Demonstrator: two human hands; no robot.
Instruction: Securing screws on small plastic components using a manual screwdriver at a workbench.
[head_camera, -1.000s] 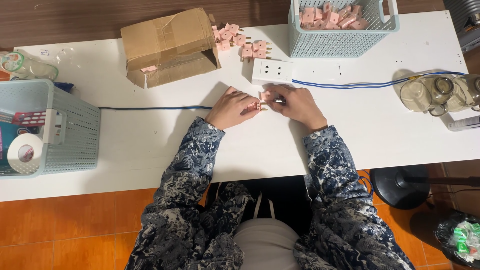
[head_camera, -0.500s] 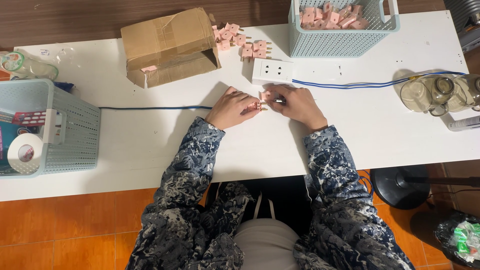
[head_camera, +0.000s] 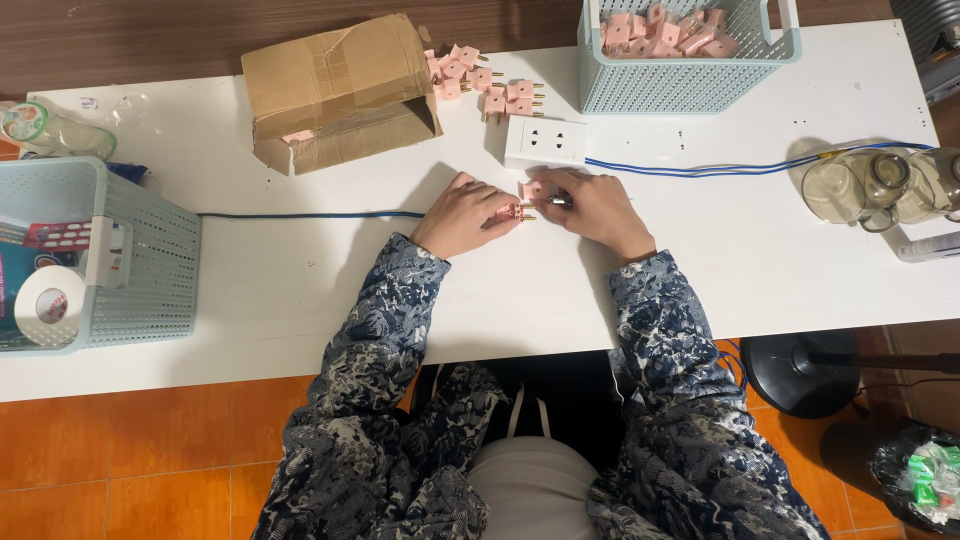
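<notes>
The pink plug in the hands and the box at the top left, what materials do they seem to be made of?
The pink plug looks like matte moulded plastic with shiny brass-coloured metal pins. The box looks like plain brown cardboard: dull surface, creases and bent flaps. Both readings rest on looks alone.

single head view, steeply down over white table (head_camera: 300, 290)

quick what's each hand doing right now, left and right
Left hand: closed on a small pink plug with metal pins.
Right hand: fingers curled at the same plug; what else it may hold cannot be told.
</notes>
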